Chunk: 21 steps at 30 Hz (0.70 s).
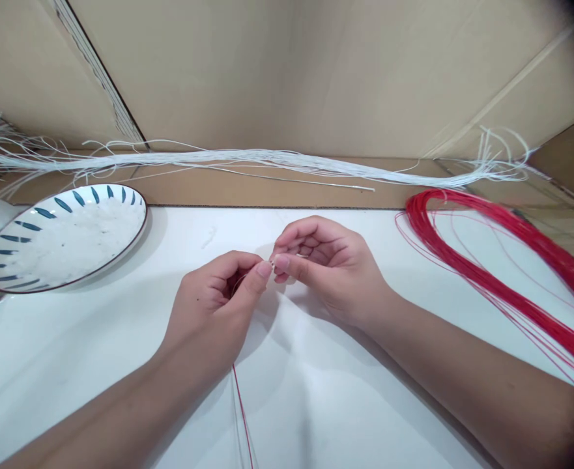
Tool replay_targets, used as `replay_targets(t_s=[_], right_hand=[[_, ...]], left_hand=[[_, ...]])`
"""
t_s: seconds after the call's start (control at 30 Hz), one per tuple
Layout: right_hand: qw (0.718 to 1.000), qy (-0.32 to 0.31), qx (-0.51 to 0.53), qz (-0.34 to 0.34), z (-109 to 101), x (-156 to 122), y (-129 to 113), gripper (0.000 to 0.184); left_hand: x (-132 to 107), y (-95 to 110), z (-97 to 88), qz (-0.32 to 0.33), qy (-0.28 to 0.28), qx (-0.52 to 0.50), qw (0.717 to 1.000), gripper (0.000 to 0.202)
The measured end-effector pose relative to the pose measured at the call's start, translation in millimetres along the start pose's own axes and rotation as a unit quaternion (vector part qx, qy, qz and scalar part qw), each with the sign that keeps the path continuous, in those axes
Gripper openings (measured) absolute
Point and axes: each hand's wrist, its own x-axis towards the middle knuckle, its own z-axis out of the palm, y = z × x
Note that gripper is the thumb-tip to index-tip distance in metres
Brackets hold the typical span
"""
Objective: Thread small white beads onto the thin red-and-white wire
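Pinching a fine strand [239,282], my left hand [218,293] and right hand [338,270] sit fingertips close; I judge it light, flexible and slippery, best held at closely spaced points.

red cord [241,410] | thin, nearly straight, reaching view's lower edge | small piece [272,264] | pinched between fingers [264,270], detail unclear

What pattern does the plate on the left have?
The plate is white with dark blue strokes; head view.

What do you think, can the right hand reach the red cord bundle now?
Probably yes: nothing stands between the right hand and the red cord bundle on its own side, though the hand may need to release its pinch first.
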Motion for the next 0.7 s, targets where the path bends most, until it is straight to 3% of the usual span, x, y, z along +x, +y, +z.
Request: replay_targets(t_s=[0.3,0.57,0.7], right_hand=[[0.999,0.031,-0.018,0.027,1.2,-0.3,-0.3,0.017],[0.999,-0.018,-0.036,0.022,1.2,-2.3,1.5,0.024],[0.997,-0.019,-0.054,0.044,-1.5,-1.3,0.2,0.017]], left_hand=[[-1.0,4.0,1.3,-0.022,-0.005,-0.012,1.0,0.021],[-5.6,7.4,4.0,-0.025,0.009,-0.012,1.0,0.023],[-4.0,5.8,2.9,-0.019,0.021,-0.014,0.999,0.023]])
